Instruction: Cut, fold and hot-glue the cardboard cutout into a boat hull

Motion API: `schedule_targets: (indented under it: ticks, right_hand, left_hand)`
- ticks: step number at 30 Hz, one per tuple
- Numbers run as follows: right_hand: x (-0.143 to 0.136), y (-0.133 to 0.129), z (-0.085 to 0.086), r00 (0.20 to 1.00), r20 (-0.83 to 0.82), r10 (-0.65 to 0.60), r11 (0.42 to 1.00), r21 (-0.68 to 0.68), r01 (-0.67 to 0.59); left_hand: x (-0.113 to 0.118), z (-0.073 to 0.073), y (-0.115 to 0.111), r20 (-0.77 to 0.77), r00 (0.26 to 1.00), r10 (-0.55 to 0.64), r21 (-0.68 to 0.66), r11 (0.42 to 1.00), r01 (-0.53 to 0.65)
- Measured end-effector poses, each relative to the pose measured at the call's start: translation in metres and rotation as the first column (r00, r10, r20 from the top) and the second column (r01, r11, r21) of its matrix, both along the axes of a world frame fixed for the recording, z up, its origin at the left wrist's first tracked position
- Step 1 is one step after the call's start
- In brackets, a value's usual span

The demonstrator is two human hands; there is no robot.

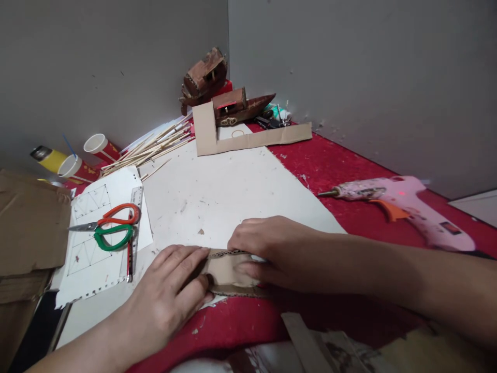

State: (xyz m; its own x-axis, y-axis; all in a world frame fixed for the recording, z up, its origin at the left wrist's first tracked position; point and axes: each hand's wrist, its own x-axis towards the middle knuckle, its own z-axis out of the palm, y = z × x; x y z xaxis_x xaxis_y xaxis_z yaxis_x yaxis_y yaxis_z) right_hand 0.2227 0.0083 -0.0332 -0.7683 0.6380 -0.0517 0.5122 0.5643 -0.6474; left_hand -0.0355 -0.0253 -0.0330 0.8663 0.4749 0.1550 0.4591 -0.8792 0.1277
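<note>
A small cardboard piece (223, 272) with raised side walls lies near the front edge of the white board. My left hand (171, 287) is closed on its left end, the fingers at the far wall and the thumb at the near one. Over the right end is my right hand (272, 254), closed, its fingers bent over the far wall and its thumb, slightly blurred, inside the piece. A bit of something white shows under the right hand, too hidden to name. Corrugated edges are visible along both walls.
Scissors (116, 226), a ruler (135, 228) and a pencil (129, 259) lie on drawn paper (87, 280). At right rests a pink glue gun (404, 202). Behind are wooden sticks (155, 146), paper cups (101, 147), an L-shaped cardboard strip (264, 139) and a brown model boat (248, 107).
</note>
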Motion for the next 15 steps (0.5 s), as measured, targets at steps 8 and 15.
schedule_targets:
  ticks: [8, 15]
  right_hand:
    - [0.004, -0.015, 0.003, 0.997, 0.062, -0.050, 0.996, 0.082, 0.045]
    - [-0.005, -0.018, -0.003, 0.993, 0.115, -0.008, 0.982, 0.186, -0.014]
  left_hand:
    - [0.001, -0.011, 0.011, 0.107, 0.994, 0.001, 0.021, 1.000, -0.004]
    - [0.000, -0.020, 0.019, 0.224, 0.974, -0.004, -0.021, 1.000, 0.009]
